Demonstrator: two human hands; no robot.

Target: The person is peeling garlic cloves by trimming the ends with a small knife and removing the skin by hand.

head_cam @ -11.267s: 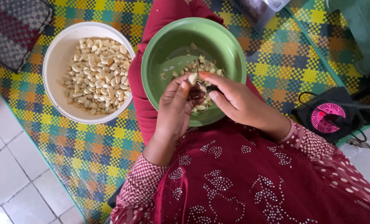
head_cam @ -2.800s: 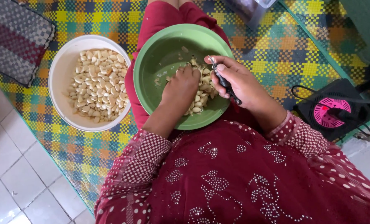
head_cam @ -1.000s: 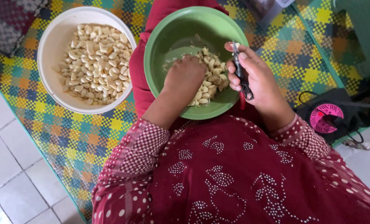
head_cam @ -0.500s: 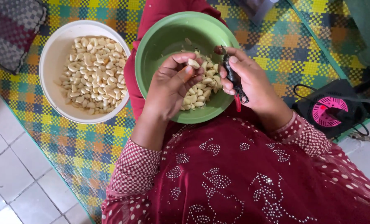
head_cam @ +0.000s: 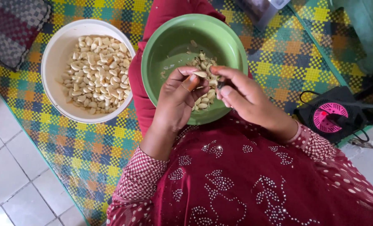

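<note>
the left hand pinches one pale, peeled garlic clove in its fingers over the single green plastic bowl, long axis lying left-right toward the right hand, whose fingers clasp a barely visible dark tool, beside one white bowl heaped with uncountable cloves.

Mat: we see a woven plaid mat in yellow, green, blue and orange spread on the floor.
Floor: pale square tiles show at the lower left, beside the mat's edge.
Cushion: a grey and maroon checked cushion lies at the upper left corner, on the mat.
Fan: we note 1 small black device with a round pink grille at the right, a dark cable looping beside it.
Container: a clear one, upper edge, cut off.
</note>
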